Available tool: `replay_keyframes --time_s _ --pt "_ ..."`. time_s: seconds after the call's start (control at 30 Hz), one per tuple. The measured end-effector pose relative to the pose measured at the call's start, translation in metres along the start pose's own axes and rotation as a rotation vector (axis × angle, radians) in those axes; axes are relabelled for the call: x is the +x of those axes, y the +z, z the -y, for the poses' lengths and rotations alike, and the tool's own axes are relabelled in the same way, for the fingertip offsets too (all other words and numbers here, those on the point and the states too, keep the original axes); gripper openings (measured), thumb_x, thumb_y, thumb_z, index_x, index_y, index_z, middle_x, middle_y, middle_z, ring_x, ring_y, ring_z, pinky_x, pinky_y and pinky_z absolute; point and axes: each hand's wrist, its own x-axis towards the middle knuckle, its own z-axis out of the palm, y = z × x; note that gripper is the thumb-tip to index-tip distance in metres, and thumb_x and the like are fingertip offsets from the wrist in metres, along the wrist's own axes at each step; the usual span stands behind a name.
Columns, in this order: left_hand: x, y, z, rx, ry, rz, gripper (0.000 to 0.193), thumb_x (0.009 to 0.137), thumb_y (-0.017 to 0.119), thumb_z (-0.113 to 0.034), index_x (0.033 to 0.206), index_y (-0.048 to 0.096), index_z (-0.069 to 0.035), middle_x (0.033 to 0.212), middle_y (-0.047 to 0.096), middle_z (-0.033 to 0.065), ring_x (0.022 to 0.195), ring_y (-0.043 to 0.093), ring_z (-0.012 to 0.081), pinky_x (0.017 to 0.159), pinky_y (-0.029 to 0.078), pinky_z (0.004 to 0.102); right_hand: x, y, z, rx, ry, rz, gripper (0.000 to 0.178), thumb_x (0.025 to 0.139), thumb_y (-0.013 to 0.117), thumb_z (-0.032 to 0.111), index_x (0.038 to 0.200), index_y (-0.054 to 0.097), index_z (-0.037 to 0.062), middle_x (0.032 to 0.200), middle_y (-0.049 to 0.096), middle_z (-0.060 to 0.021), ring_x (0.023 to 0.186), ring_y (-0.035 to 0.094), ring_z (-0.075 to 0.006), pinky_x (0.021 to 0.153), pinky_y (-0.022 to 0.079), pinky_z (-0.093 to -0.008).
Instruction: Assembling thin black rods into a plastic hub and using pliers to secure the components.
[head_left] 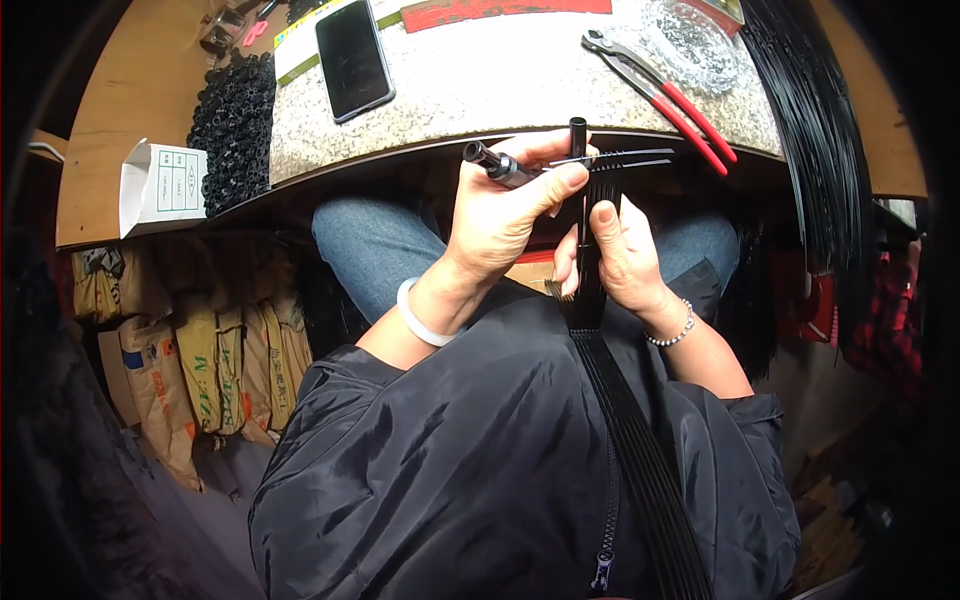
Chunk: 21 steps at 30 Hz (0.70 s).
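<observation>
My left hand (490, 220) is closed around a short black tubular piece (485, 157) whose hollow end sticks out to the left. Two thin dark strips (645, 161) with small notches reach out to the right from its thumb and fingertips. In my right hand (628, 258), thumb up, is a bundle of long thin black rods (640, 430), much like umbrella ribs, which runs down across my lap. A slim black tube (578, 133) rises upright between the two hands. The fingers partly hide how the tube, strips and rods meet.
On the speckled tabletop (480, 85) lie a phone (355, 60), red-handled pliers (670, 105) and a clear glass dish (695, 45). Small black parts (235, 130) are heaped by a white box (165, 185). Long black rods (810, 130) hang over the right edge; sacks (220, 360) stand lower left.
</observation>
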Motion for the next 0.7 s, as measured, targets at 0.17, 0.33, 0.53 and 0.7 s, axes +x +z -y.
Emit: replay_keyframes --time_s 0.17,0.33,0.53,0.7 --pt "-0.002 -0.005 -0.002 -0.078 -0.118 0.108 0.034 0.082 0.066 -0.006 0.113 0.058 0.003 0.097 0.065 0.0080 0.067 0.050 0.0067 0.060 0.040 0.0179 0.001 0.001 0.002 -0.052 0.030 0.031 0.050 0.094 0.037 0.048 0.104 0.042 -0.0011 0.059 0.058 -0.0137 0.042 0.055 -0.0161 0.044 0.047 -0.0228" --pt "0.008 -0.009 0.002 -0.172 -0.194 0.169 0.035 0.082 0.068 -0.010 0.113 0.057 0.002 0.096 0.063 0.0059 0.063 0.048 0.0055 0.056 0.037 0.0159 0.001 0.002 0.001 -0.064 0.040 0.004 0.053 0.093 0.036 0.050 0.103 0.043 -0.0019 0.058 0.058 -0.0136 0.042 0.055 -0.0163 0.042 0.046 -0.0230" --pt "0.012 -0.022 0.003 -0.137 -0.214 0.157 0.015 0.079 0.068 -0.002 0.094 0.065 -0.004 0.077 0.065 0.0047 0.058 0.056 0.0078 0.050 0.042 0.0190 0.001 -0.001 0.002 -0.142 0.052 0.056 0.064 0.090 0.029 0.059 0.097 0.045 -0.0018 0.056 0.058 -0.0142 0.041 0.055 -0.0173 0.039 0.045 -0.0237" --pt "0.011 -0.016 -0.004 -0.151 -0.242 0.172 0.013 0.081 0.067 -0.002 0.093 0.063 -0.002 0.075 0.063 0.0058 0.057 0.058 0.0113 0.051 0.045 0.0215 0.005 -0.005 -0.001 -0.096 0.082 0.103 0.065 0.089 0.026 0.062 0.093 0.045 -0.0002 0.055 0.057 -0.0150 0.040 0.055 -0.0185 0.039 0.045 -0.0244"
